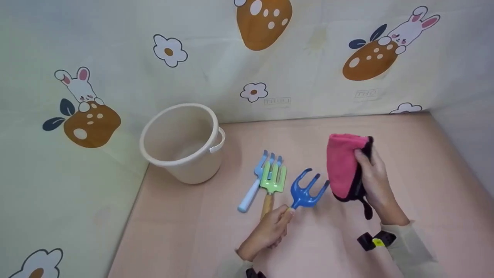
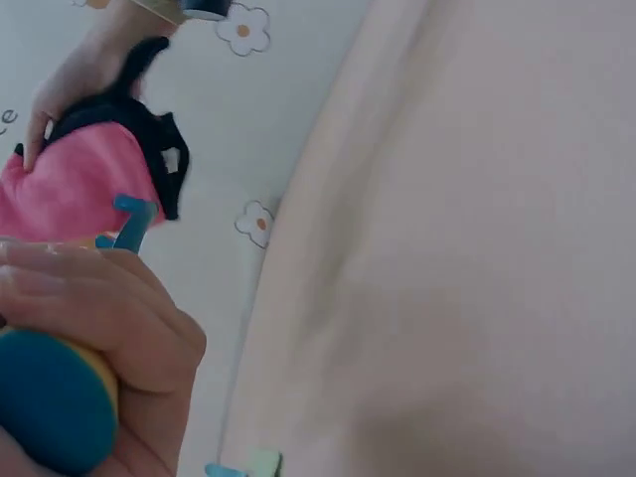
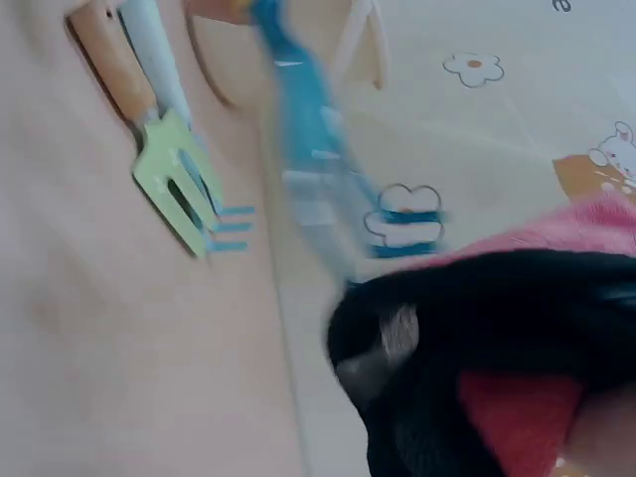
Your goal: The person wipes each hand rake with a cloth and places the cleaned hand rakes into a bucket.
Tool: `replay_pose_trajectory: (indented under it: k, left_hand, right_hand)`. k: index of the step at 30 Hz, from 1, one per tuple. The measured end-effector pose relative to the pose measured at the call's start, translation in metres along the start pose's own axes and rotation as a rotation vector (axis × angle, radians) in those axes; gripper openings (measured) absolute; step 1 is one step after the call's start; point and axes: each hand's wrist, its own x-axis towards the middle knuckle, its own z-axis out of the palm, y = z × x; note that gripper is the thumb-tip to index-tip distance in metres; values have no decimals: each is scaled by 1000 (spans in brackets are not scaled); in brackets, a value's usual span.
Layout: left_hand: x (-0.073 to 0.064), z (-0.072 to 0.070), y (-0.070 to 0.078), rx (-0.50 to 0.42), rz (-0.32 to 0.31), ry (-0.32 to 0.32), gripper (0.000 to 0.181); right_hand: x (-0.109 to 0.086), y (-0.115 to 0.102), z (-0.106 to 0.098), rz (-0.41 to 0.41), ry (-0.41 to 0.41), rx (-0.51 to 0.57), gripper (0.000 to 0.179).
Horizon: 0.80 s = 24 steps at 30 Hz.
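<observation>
In the head view my left hand (image 1: 271,228) grips the handle of a blue three-pronged hand rake (image 1: 305,197), its prongs pointing away from me. The handle's rounded blue end (image 2: 58,402) shows in the left wrist view. At the right, my right hand (image 1: 375,179) holds a pink cloth pouch (image 1: 342,166) with black edging and a dangling black strap (image 1: 367,210), fingers behind it and thumb in front. One rake prong comes close to the pouch's left side; whether they touch I cannot tell. Both are held above the surface.
A green garden fork (image 1: 273,186) with a wooden handle lies partly over a light blue rake (image 1: 250,196). Behind them to the left stands a cream bucket (image 1: 198,170) with a side handle. Printed sheeting (image 1: 208,77) walls the pink surface (image 1: 177,231) at the back and sides.
</observation>
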Motion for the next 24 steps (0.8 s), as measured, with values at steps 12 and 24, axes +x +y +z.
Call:
replay_pose_trajectory:
  k: [12, 24]
  left_hand:
    - [2, -8, 11, -155, 71, 149, 33]
    - [6, 3, 30, -219, 303, 125, 32]
  right_hand:
    - [5, 27, 0, 228, -19, -175, 58]
    - [-3, 45, 16, 583, -464, 530, 34]
